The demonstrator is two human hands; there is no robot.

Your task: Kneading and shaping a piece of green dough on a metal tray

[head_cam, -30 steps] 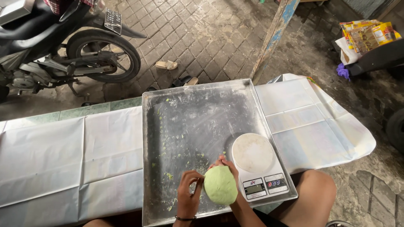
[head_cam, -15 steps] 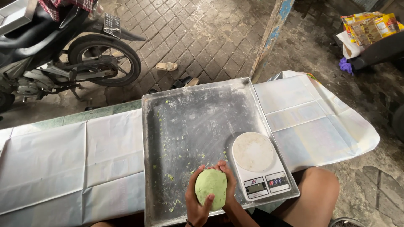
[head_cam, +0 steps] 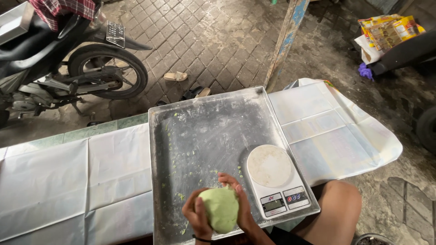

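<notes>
Both hands cup a pale green dough ball [head_cam: 219, 209] over the near edge of a large metal tray [head_cam: 204, 136]. Left hand [head_cam: 196, 220] wraps the ball's left side, fingers [head_cam: 190, 205] curled snug against it; right hand [head_cam: 241, 204] covers the right side, fingers [head_cam: 230, 180] bent over the top, pressed on the dough. Neither set of fingers spread; both closed round the ball, thumbs hidden behind it. Ball seems held just above the tray surface rather than resting on it, though the angle leaves this unsure. White digital scale [head_cam: 276, 181] sits on the tray's near right corner, just beside the right hand, its round platform bare and dusted. Tray floor floury, with green crumbs scattered toward the left and near side; wide open room across its middle and far half. Tray lies on a worktop [head_cam: 59, 181] covered in white sheeting, raised rim all round. A bare knee [head_cam: 338, 206] shows right of the tray. Motorbike [head_cam: 68, 59] parked on paving beyond.
</notes>
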